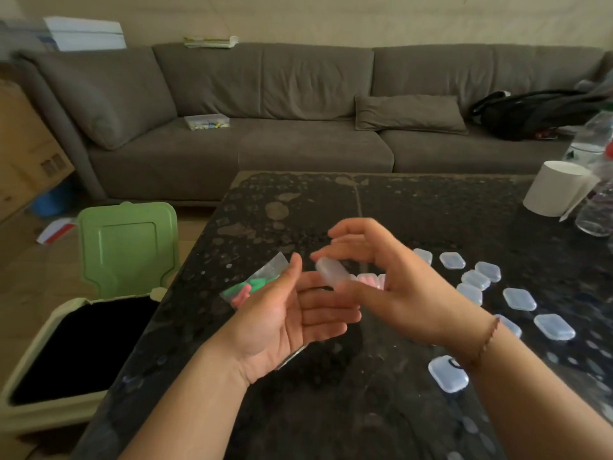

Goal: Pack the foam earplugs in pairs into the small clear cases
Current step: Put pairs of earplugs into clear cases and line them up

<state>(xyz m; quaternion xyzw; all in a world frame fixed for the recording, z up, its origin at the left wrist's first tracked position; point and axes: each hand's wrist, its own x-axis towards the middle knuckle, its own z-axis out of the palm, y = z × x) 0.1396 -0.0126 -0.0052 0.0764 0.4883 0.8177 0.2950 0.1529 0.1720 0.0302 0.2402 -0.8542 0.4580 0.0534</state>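
A: What's the risk here?

B: The right hand [391, 287] has a small clear case [331, 272] pinched at the fingertips, held in the air above the desk [414, 207]. That grip looks light, and the case is smooth, hard plastic with rounded corners. I'd guess it could slip and skitter across the glossy, speckled dark top, maybe off the left edge into the open bin [83, 343] with its green lid [127, 245] raised.

A: And the left hand?

B: The left hand [285, 323] is palm up just beside the case, fingers straight and relaxed, holding nothing. It seems ready to help open the case; a hasty prying could pop the lid apart.

A: Where are the earplugs?

B: Pink and green foam earplugs sit in a thin clear bag [255, 283] on the desk behind the left hand. More pink ones [370, 280] show under the right hand; I can't tell whether they lie loose. Foam is soft and light, so they'd roll or bounce if knocked.

A: The other cases?

B: Empty clear cases [519, 298] are scattered to the right, and one [447, 373] lies close under the right wrist, where the forearm could sweep it.
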